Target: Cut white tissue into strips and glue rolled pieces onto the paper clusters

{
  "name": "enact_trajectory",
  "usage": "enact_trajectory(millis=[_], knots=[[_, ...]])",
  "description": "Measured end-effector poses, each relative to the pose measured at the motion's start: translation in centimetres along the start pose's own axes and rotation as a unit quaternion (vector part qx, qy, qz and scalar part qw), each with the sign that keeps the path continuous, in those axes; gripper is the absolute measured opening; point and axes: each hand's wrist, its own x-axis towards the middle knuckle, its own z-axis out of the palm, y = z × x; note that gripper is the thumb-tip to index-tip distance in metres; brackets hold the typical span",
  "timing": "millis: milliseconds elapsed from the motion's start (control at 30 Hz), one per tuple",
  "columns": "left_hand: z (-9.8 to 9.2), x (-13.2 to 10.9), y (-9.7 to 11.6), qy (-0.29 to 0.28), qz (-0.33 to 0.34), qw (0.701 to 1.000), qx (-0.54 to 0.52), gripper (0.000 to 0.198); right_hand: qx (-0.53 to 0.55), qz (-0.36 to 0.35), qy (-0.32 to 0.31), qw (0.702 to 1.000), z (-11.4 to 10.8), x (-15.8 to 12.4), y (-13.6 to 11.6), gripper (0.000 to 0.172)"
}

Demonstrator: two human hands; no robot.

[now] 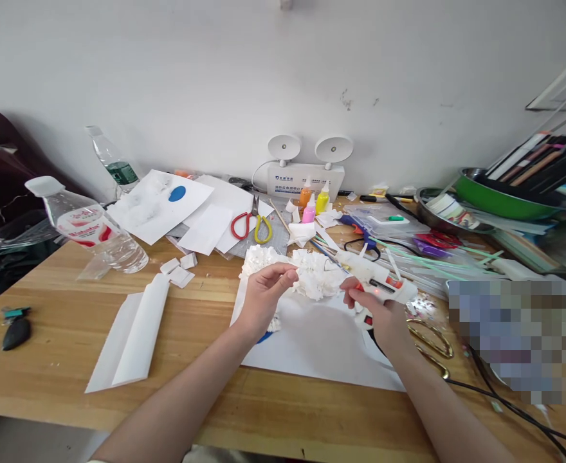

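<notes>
My left hand (264,292) is closed, pinching a white ruffled paper piece (312,273) just above a white sheet (321,341) on the wooden table (71,334). My right hand (377,312) grips a white hot glue gun (384,283) whose nozzle points left toward the ruffled paper. Its black cord (505,402) runs off to the right across the table.
Folded white paper (133,334) lies at left, with two plastic bottles (94,228) behind it. Red and yellow scissors (249,226), small paint bottles (312,202), gold scissors (432,344), a green bowl (500,199) and craft clutter fill the back and right. A black object (17,331) sits far left.
</notes>
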Motion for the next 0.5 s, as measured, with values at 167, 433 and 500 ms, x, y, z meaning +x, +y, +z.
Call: enact_trajectory(millis=[167,433,500], knots=[[-0.2,0.1,0.1,0.0,0.015,1.0,-0.008,0.009,-0.058,0.023,0.161,0.985,-1.1,1.9,1.1,0.032],[-0.5,0.2,0.3,0.011,0.034,0.999,-0.003,0.011,-0.346,0.0,0.175,0.922,-2.6,7.8,2.2,0.041],[-0.6,0.4,0.3,0.014,0.039,0.999,-0.002,0.012,-0.37,-0.007,0.175,0.912,-2.4,9.1,2.5,0.04]])
